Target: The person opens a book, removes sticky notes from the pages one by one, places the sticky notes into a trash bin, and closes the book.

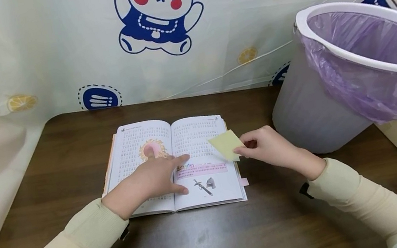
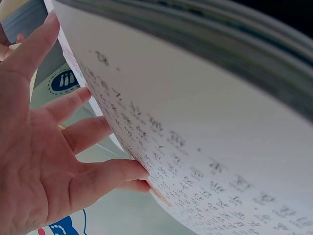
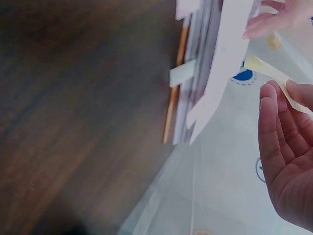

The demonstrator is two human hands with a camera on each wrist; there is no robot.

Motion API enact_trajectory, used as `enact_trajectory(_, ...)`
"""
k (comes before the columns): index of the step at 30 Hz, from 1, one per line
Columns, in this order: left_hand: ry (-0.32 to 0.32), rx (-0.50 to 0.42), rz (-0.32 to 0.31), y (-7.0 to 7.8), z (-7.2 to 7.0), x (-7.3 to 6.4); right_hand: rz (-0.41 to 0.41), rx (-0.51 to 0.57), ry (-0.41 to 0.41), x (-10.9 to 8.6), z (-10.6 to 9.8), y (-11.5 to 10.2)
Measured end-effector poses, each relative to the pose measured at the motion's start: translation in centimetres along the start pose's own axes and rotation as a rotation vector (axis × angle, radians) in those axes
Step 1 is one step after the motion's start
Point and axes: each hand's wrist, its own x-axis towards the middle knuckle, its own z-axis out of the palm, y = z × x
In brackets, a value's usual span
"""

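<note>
An open book (image 1: 197,142) with printed text and small pictures lies on the dark wooden table (image 1: 203,243). My left hand (image 1: 156,176) rests across its middle with the fingers spread, and the left wrist view shows those fingertips on the printed page (image 2: 171,137). At the book's right edge, my right hand (image 1: 266,147) pinches a yellow sticky note (image 1: 223,144) between thumb and fingers. The note overlaps the right page in the head view and looks slightly curled in the right wrist view. A pink tab (image 1: 245,182) and a pale tab (image 3: 182,73) stick out from the page edges.
A tall light bin (image 1: 300,110) with a purple plastic liner (image 1: 362,81) stands at the back right, close beyond my right hand. Behind the table hangs a pale printed cloth (image 1: 80,43) with cartoon bears, which also runs along both sides.
</note>
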Motion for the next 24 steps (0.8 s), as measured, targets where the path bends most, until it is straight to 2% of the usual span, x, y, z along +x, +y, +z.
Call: enact_trajectory(24,0.006,-0.008,0.008,-0.1,0.1,-0.1,0.007,-0.013,0.058,-0.2,-3.1,-1.3)
